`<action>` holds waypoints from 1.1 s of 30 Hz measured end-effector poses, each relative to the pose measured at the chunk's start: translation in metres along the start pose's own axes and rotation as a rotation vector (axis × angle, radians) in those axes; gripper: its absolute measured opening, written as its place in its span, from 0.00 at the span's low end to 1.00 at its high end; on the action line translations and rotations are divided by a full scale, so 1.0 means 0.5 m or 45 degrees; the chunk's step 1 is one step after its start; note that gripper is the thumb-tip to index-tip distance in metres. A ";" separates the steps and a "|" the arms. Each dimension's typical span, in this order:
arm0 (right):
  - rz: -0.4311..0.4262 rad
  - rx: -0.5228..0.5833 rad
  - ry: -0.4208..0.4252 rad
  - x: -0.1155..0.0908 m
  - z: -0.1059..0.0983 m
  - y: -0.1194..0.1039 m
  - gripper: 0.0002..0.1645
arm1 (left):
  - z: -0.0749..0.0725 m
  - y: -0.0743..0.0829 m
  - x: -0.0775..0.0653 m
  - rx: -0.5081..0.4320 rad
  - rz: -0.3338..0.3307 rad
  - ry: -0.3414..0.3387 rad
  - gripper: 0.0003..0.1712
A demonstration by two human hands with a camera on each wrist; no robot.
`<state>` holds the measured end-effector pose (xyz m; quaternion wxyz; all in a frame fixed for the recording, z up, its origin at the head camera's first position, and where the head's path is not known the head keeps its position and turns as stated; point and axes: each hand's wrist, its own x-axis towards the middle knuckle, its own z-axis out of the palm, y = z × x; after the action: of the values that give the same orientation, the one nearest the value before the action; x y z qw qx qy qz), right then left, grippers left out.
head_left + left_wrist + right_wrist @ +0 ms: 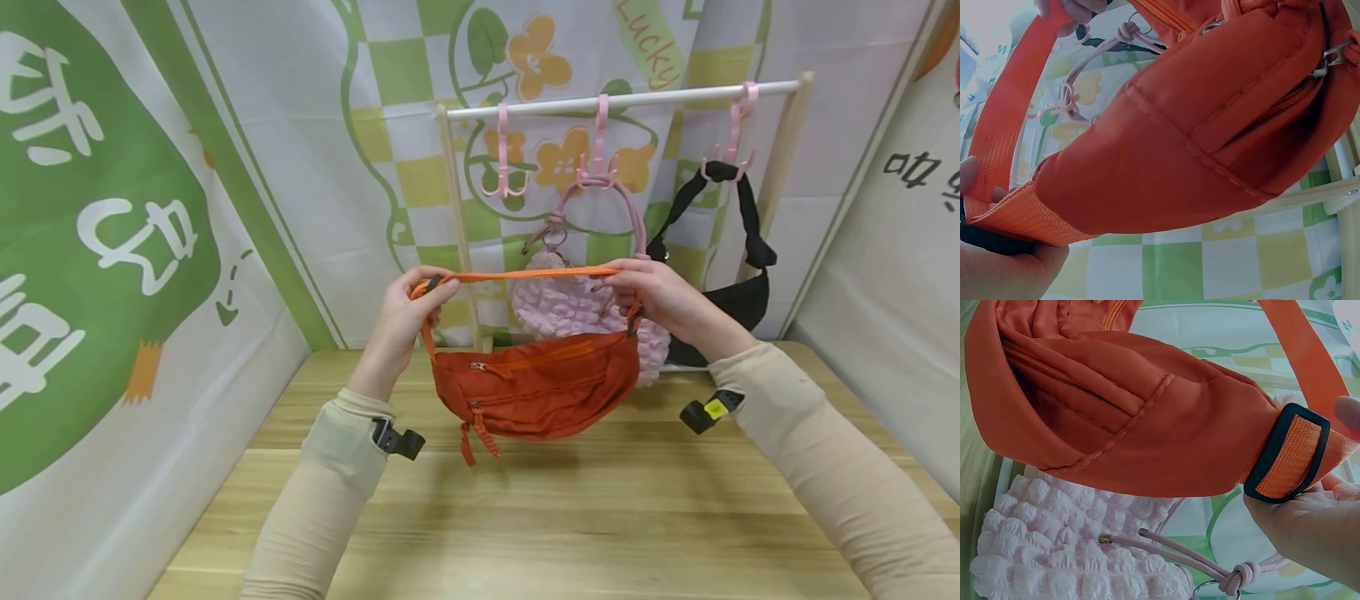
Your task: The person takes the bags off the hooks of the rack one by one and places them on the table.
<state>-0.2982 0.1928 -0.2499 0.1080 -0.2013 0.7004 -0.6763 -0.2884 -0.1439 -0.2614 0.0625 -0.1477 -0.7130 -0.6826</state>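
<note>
Fingers curled round strap: left hand [405, 321] and right hand [667, 300]

Orange strap [536, 273] pinched near both ends, taut between the hands. Right grip just beside a black buckle [1271, 450]; left grip beside another buckle [997, 240]. Red bag [540, 387] hangs below, above wooden table [562, 533]. Behind: pink ruffled bag [551, 312] and black bag [738, 304] on pink hooks [602, 133], white rail [675, 98].
</note>
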 end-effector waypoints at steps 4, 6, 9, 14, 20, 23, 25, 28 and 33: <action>-0.030 -0.057 -0.001 -0.003 0.001 0.001 0.11 | -0.003 -0.002 -0.001 -0.019 0.013 0.003 0.12; -0.034 -0.064 0.011 -0.004 0.000 0.002 0.11 | -0.006 -0.003 -0.003 -0.027 0.019 -0.002 0.12; -0.033 -0.051 0.034 -0.008 -0.001 0.002 0.11 | -0.009 -0.002 -0.006 -0.036 0.022 -0.005 0.12; -0.039 -0.036 0.059 -0.012 -0.004 0.005 0.11 | -0.013 0.000 -0.008 -0.045 0.022 0.009 0.14; -0.055 -0.044 0.040 -0.012 -0.005 0.006 0.10 | -0.017 0.000 -0.011 -0.011 0.016 0.044 0.17; -0.048 -0.034 0.038 -0.012 -0.003 0.006 0.10 | -0.019 -0.002 -0.014 0.002 0.009 0.052 0.18; -0.035 -0.042 0.041 -0.012 -0.002 0.007 0.10 | -0.021 -0.003 -0.015 0.009 0.006 0.058 0.18; -0.022 -0.055 0.044 -0.013 -0.002 0.009 0.11 | -0.023 -0.004 -0.017 0.025 0.006 0.063 0.16; -0.027 -0.064 0.050 -0.014 -0.005 0.009 0.10 | -0.028 -0.006 -0.020 0.055 -0.007 0.081 0.14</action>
<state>-0.2936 0.1982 -0.2553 0.0819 -0.1979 0.7169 -0.6635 -0.2814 -0.1594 -0.2664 0.0865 -0.1225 -0.7256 -0.6715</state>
